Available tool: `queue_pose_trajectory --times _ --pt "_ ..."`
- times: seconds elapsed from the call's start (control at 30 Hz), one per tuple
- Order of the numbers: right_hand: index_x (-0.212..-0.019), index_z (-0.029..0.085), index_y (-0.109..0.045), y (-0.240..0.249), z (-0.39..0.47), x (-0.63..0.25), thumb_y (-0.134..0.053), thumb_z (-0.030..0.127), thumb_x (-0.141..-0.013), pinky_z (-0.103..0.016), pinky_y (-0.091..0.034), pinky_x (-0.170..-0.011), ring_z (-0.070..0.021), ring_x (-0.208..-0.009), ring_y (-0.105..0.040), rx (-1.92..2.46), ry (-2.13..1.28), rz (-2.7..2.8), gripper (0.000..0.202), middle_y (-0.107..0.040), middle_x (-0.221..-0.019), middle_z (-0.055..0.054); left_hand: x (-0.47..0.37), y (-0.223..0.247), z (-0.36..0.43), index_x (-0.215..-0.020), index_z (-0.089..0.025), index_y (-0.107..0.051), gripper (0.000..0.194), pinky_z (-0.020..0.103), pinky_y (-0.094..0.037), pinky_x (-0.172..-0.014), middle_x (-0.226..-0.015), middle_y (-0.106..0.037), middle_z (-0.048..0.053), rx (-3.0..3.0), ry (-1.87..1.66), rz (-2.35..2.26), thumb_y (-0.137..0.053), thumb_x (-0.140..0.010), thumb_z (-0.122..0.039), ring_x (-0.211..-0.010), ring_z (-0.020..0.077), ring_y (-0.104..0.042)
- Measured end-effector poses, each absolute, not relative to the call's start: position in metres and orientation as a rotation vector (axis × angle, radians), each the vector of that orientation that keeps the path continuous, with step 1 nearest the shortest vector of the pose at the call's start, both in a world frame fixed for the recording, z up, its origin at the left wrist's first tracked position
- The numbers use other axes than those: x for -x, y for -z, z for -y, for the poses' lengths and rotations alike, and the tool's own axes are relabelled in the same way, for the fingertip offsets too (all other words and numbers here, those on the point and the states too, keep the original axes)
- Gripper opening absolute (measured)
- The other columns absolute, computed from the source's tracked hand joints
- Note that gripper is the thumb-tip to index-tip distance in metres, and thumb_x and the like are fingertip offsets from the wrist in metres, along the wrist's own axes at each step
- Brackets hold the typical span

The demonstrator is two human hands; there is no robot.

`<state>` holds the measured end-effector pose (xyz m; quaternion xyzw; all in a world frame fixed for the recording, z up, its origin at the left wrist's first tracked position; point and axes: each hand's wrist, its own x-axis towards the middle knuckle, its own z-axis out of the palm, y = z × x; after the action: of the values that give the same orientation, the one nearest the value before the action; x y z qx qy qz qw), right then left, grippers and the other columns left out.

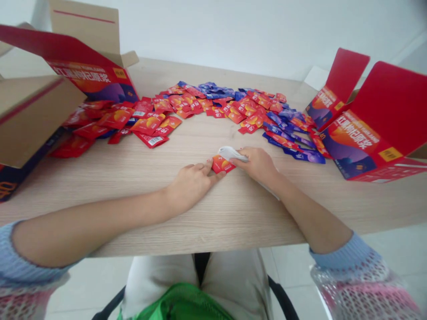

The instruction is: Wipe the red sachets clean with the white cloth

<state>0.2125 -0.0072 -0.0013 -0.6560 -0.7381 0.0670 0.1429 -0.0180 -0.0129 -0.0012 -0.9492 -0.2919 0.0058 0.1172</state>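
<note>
A small red sachet with an orange print lies flat on the table, in front of my body. My left hand grips its left side, with the thumb along the near edge and fingertips at the left corner. In my right hand a folded white cloth is pinched. Part of the cloth rests over the far edge of the sachet, and a loose end trails beneath my right wrist. Beyond both hands, red sachets and blue-purple sachets lie in a wide arc.
Open red and purple cartons stand at both sides: one carton at the back left, a nearer carton at the left edge, and a carton with a smaller carton at right. The wooden table ends close to my lap.
</note>
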Motion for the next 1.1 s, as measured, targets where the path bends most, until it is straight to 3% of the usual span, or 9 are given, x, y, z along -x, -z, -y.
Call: queue_pose_trajectory --times 0.3,0.47,0.63,0.73,0.9,1.1 --pt "-0.107 0.027 -0.075 0.009 -0.007 -0.239 -0.056 0.053 -0.087 -0.030 -0.036 -0.059 -0.0246 -0.078 -0.063 2.116 0.101 1.876 0.038 -0.073 -0.089 -0.007 0.017 -0.003 0.015 -0.139 -0.033 -0.050 0.046 0.035 -0.056 -0.083 -0.141 -0.052 0.016 2.758 -0.078 0.870 -0.049 -0.096 -0.016 -0.103 0.0226 -0.066" --pt "-0.111 0.021 -0.074 0.011 0.001 -0.231 -0.056 0.047 -0.091 -0.032 -0.043 -0.068 -0.0231 -0.080 -0.063 1.706 0.204 1.793 0.038 -0.071 -0.090 -0.008 0.018 0.001 0.014 -0.140 -0.034 -0.049 0.045 0.036 -0.056 -0.082 -0.142 -0.050 0.018 2.755 -0.063 0.864 -0.045 -0.098 -0.019 -0.103 0.0225 -0.066" --pt "-0.111 0.024 -0.074 0.013 0.012 -0.207 -0.058 0.047 -0.091 -0.028 -0.044 -0.072 -0.0189 -0.083 -0.064 1.325 -0.083 2.145 0.034 -0.071 -0.094 -0.005 0.018 0.001 0.013 -0.142 -0.032 -0.047 0.047 0.036 -0.056 -0.080 -0.130 -0.060 0.014 2.772 -0.035 0.836 -0.047 -0.097 -0.017 -0.098 0.0215 -0.067" --pt "-0.109 0.028 -0.074 0.015 0.010 -0.203 -0.056 0.048 -0.092 -0.028 -0.042 -0.070 -0.0190 -0.084 -0.064 1.420 -0.185 2.329 0.032 -0.072 -0.095 -0.004 0.018 -0.002 0.013 -0.141 -0.030 -0.048 0.046 0.034 -0.056 -0.080 -0.121 -0.065 0.010 2.790 -0.049 0.822 -0.048 -0.097 -0.016 -0.099 0.0214 -0.066" --pt "-0.103 0.027 -0.075 0.011 0.000 -0.216 -0.054 0.052 -0.090 -0.028 -0.037 -0.065 -0.0202 -0.080 -0.063 1.767 -0.119 2.174 0.035 -0.071 -0.092 -0.005 0.017 -0.003 0.015 -0.141 -0.033 -0.048 0.045 0.036 -0.057 -0.079 -0.137 -0.056 0.015 2.735 -0.046 0.863 -0.046 -0.098 -0.018 -0.099 0.0226 -0.067" --pt "-0.090 0.023 -0.076 0.009 -0.006 -0.223 -0.053 0.057 -0.087 -0.029 -0.030 -0.057 -0.0207 -0.076 -0.061 1.982 -0.067 1.985 0.041 -0.072 -0.086 -0.004 0.016 -0.004 0.017 -0.140 -0.032 -0.050 0.045 0.038 -0.056 -0.081 -0.141 -0.052 0.016 2.740 -0.075 0.896 -0.048 -0.097 -0.018 -0.103 0.0236 -0.066"
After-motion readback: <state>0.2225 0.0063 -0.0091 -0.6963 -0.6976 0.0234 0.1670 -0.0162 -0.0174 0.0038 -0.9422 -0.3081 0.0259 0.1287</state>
